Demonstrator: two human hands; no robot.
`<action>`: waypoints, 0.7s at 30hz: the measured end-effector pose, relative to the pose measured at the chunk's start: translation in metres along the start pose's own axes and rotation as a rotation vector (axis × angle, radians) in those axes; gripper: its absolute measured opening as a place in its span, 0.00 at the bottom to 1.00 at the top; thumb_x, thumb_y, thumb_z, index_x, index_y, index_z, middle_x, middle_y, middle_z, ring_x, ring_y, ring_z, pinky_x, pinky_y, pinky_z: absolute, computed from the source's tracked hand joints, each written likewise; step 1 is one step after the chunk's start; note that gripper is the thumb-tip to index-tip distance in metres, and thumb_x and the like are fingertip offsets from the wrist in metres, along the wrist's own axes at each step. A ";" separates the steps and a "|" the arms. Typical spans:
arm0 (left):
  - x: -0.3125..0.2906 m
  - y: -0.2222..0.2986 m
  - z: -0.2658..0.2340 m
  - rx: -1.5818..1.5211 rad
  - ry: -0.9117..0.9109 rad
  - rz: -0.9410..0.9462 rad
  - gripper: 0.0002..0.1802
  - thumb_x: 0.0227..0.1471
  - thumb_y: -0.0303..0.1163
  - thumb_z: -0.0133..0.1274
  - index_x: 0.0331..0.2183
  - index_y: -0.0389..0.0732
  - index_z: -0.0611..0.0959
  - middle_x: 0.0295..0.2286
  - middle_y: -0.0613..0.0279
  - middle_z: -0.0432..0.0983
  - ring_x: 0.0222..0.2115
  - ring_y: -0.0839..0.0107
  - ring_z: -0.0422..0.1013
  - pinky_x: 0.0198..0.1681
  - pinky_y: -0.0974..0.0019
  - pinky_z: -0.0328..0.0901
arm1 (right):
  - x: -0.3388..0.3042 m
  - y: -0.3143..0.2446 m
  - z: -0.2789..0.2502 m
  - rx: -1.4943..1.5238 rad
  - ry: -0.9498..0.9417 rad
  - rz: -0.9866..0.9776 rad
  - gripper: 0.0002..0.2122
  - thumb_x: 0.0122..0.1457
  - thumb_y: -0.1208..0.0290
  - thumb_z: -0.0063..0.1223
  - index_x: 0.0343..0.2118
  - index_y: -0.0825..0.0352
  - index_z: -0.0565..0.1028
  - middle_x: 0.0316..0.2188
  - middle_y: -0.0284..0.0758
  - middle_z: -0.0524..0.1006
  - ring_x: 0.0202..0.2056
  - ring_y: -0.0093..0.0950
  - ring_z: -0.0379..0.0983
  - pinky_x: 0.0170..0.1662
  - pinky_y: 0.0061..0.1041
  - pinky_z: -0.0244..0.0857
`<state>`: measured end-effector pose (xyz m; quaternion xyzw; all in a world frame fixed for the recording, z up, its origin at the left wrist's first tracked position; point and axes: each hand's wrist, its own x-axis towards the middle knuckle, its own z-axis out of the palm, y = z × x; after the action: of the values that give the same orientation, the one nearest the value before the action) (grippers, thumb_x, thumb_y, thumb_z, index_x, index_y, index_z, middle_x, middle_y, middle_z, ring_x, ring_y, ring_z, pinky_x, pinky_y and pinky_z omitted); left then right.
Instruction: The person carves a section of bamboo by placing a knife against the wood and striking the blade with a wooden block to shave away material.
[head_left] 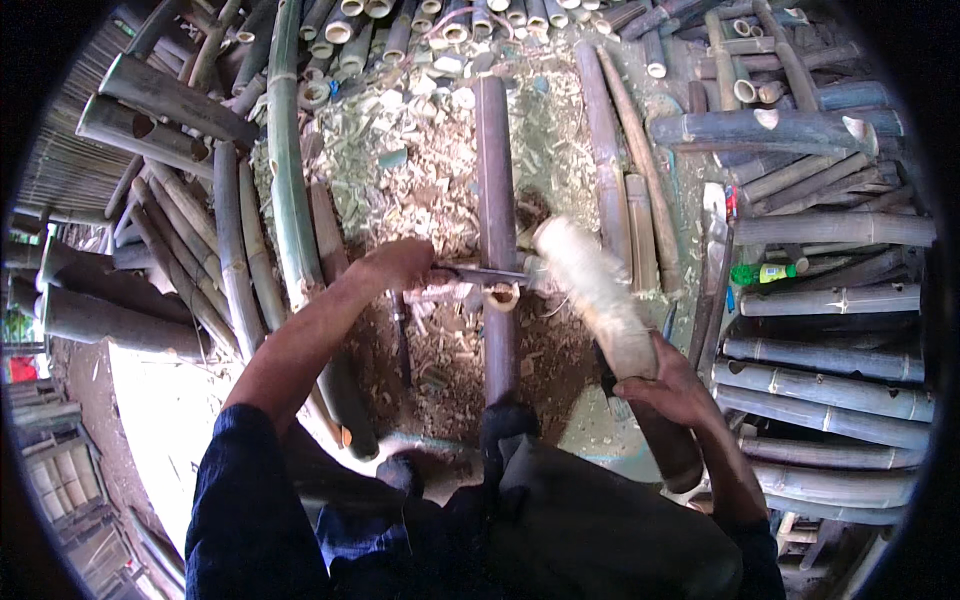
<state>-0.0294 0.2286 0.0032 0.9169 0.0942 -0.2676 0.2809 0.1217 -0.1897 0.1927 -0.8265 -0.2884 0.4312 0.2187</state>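
My left hand (pixel 397 265) is closed around a chisel (pixel 478 273), which lies nearly level across a dark bamboo pole (pixel 496 160). Just below the blade, a pale notch (pixel 502 298) is cut in the pole. The pole runs lengthwise in front of me, its near end close to my legs. In my right hand (pixel 672 385) is a thick, pale wooden mallet (pixel 603 300), gripped at its lower end. Its upper part is smeared by motion and tilts up and left, near the chisel's far end.
Wood chips (pixel 400 150) cover the ground around the pole. A long green bamboo pole (pixel 285 150) stands to the left, with more stacked behind. On the right lie piled bamboo pieces (pixel 830 390) and a green bottle (pixel 763 273). A slim tool (pixel 401 340) rests below my left hand.
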 end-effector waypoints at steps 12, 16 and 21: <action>-0.004 0.020 -0.032 -0.003 -0.140 -0.040 0.42 0.54 0.71 0.52 0.21 0.36 0.83 0.14 0.57 0.74 0.18 0.62 0.72 0.25 0.51 0.66 | -0.011 0.005 0.020 0.519 0.089 -0.072 0.38 0.50 0.63 0.70 0.60 0.75 0.64 0.50 0.43 0.76 0.52 0.32 0.73 0.59 0.32 0.64; 0.017 0.014 -0.009 -0.021 -0.149 0.088 0.40 0.55 0.70 0.52 0.24 0.37 0.85 0.14 0.60 0.75 0.18 0.65 0.73 0.25 0.53 0.67 | -0.022 0.066 0.101 0.481 0.553 -0.073 0.43 0.49 0.60 0.71 0.63 0.74 0.58 0.54 0.46 0.70 0.53 0.39 0.70 0.58 0.38 0.64; -0.003 0.006 -0.008 0.213 0.096 0.085 0.36 0.57 0.66 0.51 0.35 0.38 0.84 0.25 0.54 0.81 0.24 0.60 0.78 0.28 0.51 0.71 | -0.032 0.020 0.048 0.069 -0.093 0.111 0.46 0.44 0.58 0.74 0.63 0.74 0.61 0.51 0.46 0.74 0.53 0.39 0.71 0.59 0.37 0.64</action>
<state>-0.0262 0.2277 0.0129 0.9565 0.0395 -0.2195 0.1880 0.0720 -0.2203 0.1738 -0.8123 -0.2372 0.4900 0.2092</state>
